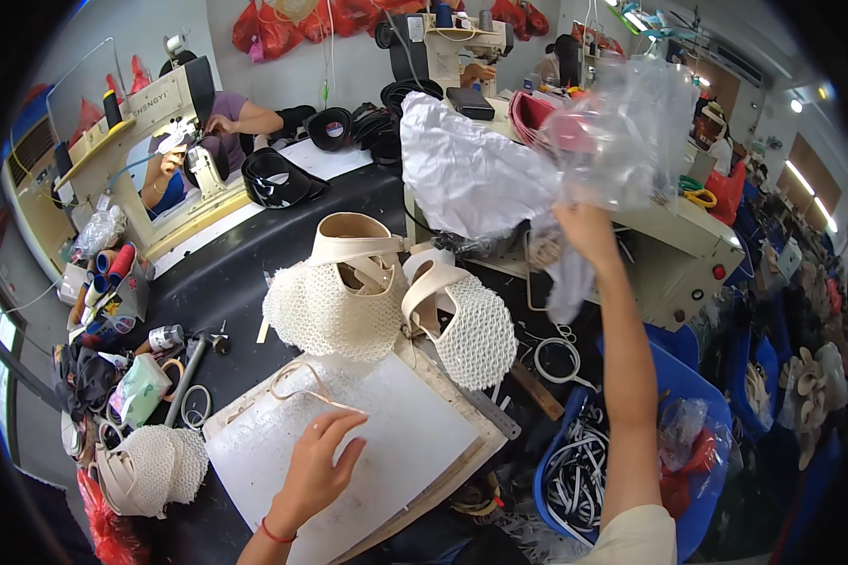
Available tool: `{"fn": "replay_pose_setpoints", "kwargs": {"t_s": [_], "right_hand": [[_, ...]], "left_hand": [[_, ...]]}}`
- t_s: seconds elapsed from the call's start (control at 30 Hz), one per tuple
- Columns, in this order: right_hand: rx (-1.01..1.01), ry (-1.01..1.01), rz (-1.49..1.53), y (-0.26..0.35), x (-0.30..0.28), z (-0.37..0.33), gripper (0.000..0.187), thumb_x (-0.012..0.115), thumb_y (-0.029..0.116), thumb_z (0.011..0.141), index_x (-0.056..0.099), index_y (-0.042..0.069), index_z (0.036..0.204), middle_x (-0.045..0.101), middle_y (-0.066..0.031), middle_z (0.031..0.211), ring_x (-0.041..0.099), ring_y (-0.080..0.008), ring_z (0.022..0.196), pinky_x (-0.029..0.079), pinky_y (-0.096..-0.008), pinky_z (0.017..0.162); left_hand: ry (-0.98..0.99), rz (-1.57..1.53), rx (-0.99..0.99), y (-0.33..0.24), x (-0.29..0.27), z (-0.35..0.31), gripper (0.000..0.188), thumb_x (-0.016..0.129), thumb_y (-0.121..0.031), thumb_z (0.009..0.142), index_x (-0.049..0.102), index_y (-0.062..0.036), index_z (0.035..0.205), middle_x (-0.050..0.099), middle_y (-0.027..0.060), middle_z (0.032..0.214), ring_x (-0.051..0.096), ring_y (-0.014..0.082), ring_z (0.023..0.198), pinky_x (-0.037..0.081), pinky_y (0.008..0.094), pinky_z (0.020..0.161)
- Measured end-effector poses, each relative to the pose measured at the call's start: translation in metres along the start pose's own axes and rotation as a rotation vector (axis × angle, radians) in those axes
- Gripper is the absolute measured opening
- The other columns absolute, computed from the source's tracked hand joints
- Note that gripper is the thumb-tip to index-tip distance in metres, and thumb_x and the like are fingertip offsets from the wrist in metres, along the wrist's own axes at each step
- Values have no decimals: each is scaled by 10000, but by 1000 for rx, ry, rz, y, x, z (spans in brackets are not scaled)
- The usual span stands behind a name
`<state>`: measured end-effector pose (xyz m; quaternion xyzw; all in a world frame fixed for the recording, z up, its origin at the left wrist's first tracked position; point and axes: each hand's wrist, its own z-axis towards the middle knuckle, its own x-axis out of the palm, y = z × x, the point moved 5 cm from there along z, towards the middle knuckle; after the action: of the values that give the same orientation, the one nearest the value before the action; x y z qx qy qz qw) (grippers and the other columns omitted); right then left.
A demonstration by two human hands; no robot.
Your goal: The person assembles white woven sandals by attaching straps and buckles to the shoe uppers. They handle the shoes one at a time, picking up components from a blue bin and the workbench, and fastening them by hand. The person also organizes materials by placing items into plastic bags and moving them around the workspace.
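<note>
White and flat, a board (396,471) lies at my bench's (217,292) near edge, and over it my left grip (318,469) is loosely spread, thumb apart from fingers; a thin beige strip (318,379) ends by the fingertips, touching or not I cannot tell. Right of the board sits a blue tub (693,381). At the board's far edge stand two cream woven pieces (334,306), side by side. Farther out, my right grip (584,229) is closed on a clear plastic bag (622,141), raised beside a crumpled white sheet (471,169). Past the bench's far left edge, a person (245,118) works at a sewing machine (137,127).
</note>
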<state>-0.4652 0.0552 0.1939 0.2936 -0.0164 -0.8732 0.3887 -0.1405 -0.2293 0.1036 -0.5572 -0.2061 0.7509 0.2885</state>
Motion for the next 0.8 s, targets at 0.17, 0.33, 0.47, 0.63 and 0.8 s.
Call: {"fn": "replay_pose_setpoints", "kwargs": {"t_s": [0.17, 0.33, 0.47, 0.63, 0.8], "right_hand": [[194, 612, 153, 45, -87, -48, 272, 607, 177, 780, 610, 12, 996, 639, -140, 867, 613, -216, 821, 480, -345, 737], [115, 1127, 431, 73, -157, -123, 313, 639, 211, 802, 623, 52, 1071, 666, -87, 918, 623, -170, 812, 499, -324, 738], [532, 848, 767, 24, -183, -126, 348, 611, 235, 848, 594, 21, 1122, 632, -85, 1038, 574, -98, 749, 479, -256, 671], [905, 537, 128, -94, -133, -126, 354, 538, 280, 891, 556, -22, 1076, 620, -49, 790, 552, -116, 612, 461, -259, 562], [1239, 148, 475, -260, -33, -132, 253, 545, 190, 860, 567, -27, 989, 573, -132, 884, 578, -189, 822, 508, -287, 634]], "left_hand": [[-284, 125, 340, -91, 5, 66, 900, 807, -181, 622, 307, -111, 1367, 210, 198, 1423, 227, 419, 1304, 280, 488, 1029], [143, -535, 422, -141, 110, 85, 827, 715, -130, 671, 280, -98, 1373, 395, 257, 1282, 501, 403, 1066, 453, 400, 848], [525, -78, 474, -138, 237, -28, 359, 560, -90, 734, 521, -105, 1090, 597, 136, 794, 641, 306, 627, 516, 429, 500], [989, 140, 163, -42, 339, -111, 230, 540, -181, 773, 655, 2, 851, 657, 213, 793, 668, 329, 753, 539, 411, 634], [857, -222, -701, -2, 361, -100, 320, 463, -188, 790, 624, 57, 919, 633, 270, 933, 618, 383, 926, 482, 420, 825]]}}
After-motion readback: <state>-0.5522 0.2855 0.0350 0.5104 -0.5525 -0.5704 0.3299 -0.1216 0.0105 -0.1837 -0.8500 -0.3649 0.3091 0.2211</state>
